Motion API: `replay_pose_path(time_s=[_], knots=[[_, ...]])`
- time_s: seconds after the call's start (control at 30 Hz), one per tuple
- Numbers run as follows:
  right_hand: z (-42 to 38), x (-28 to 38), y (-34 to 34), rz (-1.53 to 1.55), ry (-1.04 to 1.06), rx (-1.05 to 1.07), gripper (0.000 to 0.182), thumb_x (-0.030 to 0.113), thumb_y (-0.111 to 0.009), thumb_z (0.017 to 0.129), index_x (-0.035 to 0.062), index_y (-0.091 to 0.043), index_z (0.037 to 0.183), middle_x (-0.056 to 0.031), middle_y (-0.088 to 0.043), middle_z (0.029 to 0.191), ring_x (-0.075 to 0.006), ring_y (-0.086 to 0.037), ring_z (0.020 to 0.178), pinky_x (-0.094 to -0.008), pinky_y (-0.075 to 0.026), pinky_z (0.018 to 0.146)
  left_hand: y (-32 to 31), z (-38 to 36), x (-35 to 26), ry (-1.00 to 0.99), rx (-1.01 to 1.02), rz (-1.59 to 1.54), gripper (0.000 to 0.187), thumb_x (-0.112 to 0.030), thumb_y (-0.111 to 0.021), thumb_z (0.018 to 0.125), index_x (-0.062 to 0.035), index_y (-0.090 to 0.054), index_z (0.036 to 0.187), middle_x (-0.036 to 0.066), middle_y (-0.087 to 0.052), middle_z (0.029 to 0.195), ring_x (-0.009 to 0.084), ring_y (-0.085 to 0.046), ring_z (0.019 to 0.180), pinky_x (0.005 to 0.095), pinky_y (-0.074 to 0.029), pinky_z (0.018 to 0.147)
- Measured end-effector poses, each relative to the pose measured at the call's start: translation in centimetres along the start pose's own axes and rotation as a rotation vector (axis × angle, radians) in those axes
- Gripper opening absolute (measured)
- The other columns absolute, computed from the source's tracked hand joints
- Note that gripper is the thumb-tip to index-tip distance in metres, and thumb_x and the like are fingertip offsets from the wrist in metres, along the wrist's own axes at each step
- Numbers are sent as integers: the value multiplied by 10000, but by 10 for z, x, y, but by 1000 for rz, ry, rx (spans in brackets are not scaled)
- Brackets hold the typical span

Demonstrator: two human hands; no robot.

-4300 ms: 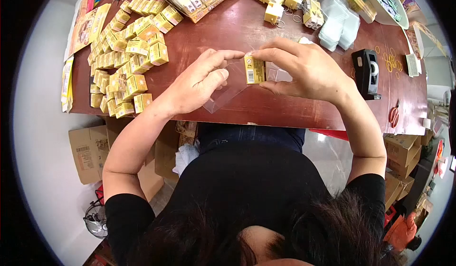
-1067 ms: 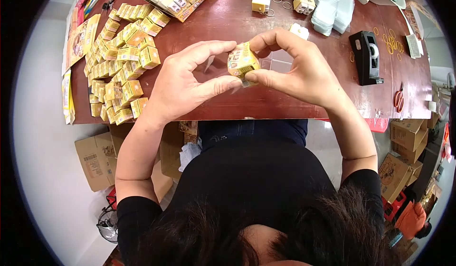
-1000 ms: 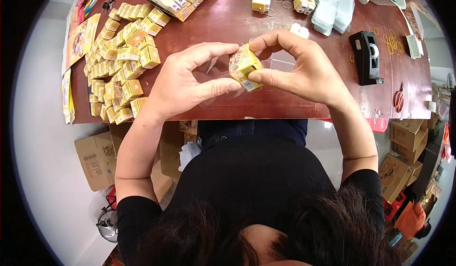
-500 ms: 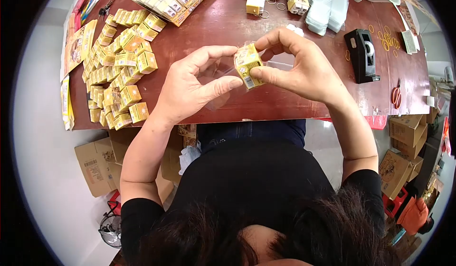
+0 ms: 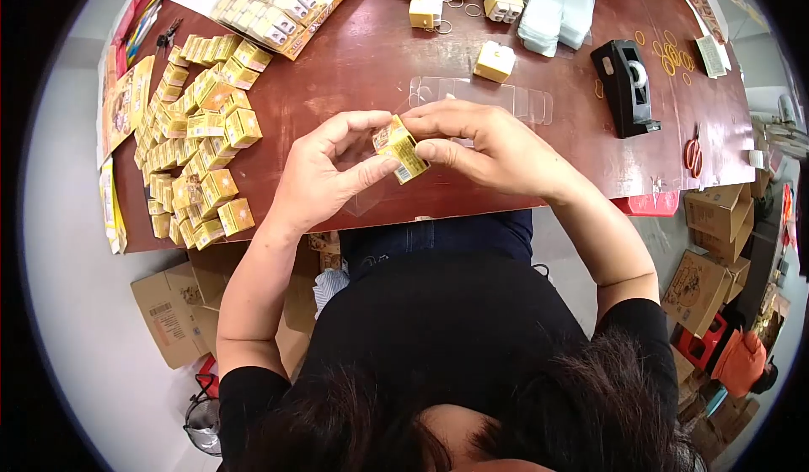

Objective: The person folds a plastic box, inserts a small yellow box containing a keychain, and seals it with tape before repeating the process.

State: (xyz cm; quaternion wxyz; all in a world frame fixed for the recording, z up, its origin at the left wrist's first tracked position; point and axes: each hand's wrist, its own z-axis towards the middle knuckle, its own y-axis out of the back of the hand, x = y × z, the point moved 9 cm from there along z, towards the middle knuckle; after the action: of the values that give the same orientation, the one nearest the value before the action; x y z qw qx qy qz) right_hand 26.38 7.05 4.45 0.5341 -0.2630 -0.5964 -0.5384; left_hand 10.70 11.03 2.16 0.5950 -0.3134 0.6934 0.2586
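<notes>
Between both hands, above the table's front edge, is a small yellow printed box (image 5: 403, 153), tilted, with a barcode on its lower side. My left hand (image 5: 329, 168) is closed on its left side, thumb and forefinger against it. My right hand (image 5: 484, 147) grips it from the right, thumb on the near face and fingers behind. Beyond my right hand, an unfolded clear plastic box (image 5: 527, 105) lies flat on the table. Another piece of clear plastic (image 5: 366, 198) shows partly under my left hand. A yellow and white cube (image 5: 495, 61) sits behind the flat plastic.
Many yellow boxes (image 5: 202, 143) are piled at left. A carton of cubes (image 5: 270, 8) lies behind them. Keyring cubes (image 5: 426, 8) and stacked clear plastic (image 5: 556, 13) stand at the back. A tape dispenser (image 5: 624, 88), rubber bands (image 5: 672, 55) and scissors (image 5: 693, 156) are at right.
Both hands have brought the yellow box nearer and slightly left, keeping hold of it. The white-topped cube and flat clear plastic behind them are now uncovered. The camera view has shifted a little.
</notes>
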Motion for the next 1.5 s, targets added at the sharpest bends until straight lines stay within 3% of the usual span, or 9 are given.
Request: replay_pose_path(time_s=[0.13,0.27,0.4,0.67,0.83,1.03,1.23,1.33,1.5], knots=[[0,-12,-14,264,-75,115,338,260,-630,1030,1,-680,1242,-106,-739,1121,-178,-665,1075,-342,-515,962,-5,6,7,-46,11,-50,423,-75,-749,936,6,-591,1320,82,-660,1262,130,-629,1135,281,-518,988],[-6,-37,81,150,-242,-477,286,215,-639,1019,10,-674,1215,-79,-751,1021,-132,-703,892,-299,-577,798,10,14,9,-57,-168,-225,388,-116,-724,962,1,-593,1307,115,-666,1289,135,-651,1093,273,-538,951],[-13,-68,107,-659,-400,-352,539,359,-745,910,-6,-596,1279,-237,-713,1076,-374,-709,1020,-416,-563,875,28,11,19,-70,-242,-331,382,-146,-687,991,10,-578,1323,115,-668,1288,125,-653,1079,276,-546,938],[-11,-2,70,-1033,396,-468,542,22,-751,769,78,-575,1279,-78,-652,1269,-268,-640,1025,-380,-526,909,15,8,12,-174,-150,-320,429,-126,-665,989,19,-523,1367,153,-620,1337,191,-634,1163,323,-543,975],[-9,18,78,-1064,411,-513,526,50,-752,792,99,-588,1289,-66,-650,1284,-249,-637,1045,-375,-513,909,13,13,-2,-305,-200,-195,493,-42,-671,923,4,-499,1383,129,-580,1350,175,-579,1211,332,-484,1045],[-26,66,65,-1419,850,-685,452,191,-783,816,216,-663,1251,55,-662,1302,-139,-602,1047,-325,-400,958,10,12,-14,-403,-289,142,544,-13,-727,876,-19,-506,1373,77,-603,1288,176,-579,1191,333,-457,1059],[-9,88,81,-1250,554,-659,498,202,-841,765,194,-681,1236,52,-699,1197,-118,-617,993,-315,-397,938,13,9,-21,-437,-292,101,569,-46,-762,876,-18,-498,1380,95,-606,1333,198,-571,1234,356,-442,1094],[7,76,95,-552,242,-544,540,210,-874,807,92,-651,1284,-19,-688,1168,-120,-619,946,-306,-514,843,10,9,-20,-427,-251,-2,591,-52,-772,876,-18,-482,1390,110,-586,1373,219,-557,1276,376,-438,1117],[21,80,71,-600,143,-313,514,349,-882,791,120,-711,1218,-33,-649,1281,-156,-599,1097,-304,-480,927,1,4,-32,-420,-210,-34,624,-38,-782,870,-14,-459,1403,124,-545,1424,244,-533,1326,404,-442,1135]])
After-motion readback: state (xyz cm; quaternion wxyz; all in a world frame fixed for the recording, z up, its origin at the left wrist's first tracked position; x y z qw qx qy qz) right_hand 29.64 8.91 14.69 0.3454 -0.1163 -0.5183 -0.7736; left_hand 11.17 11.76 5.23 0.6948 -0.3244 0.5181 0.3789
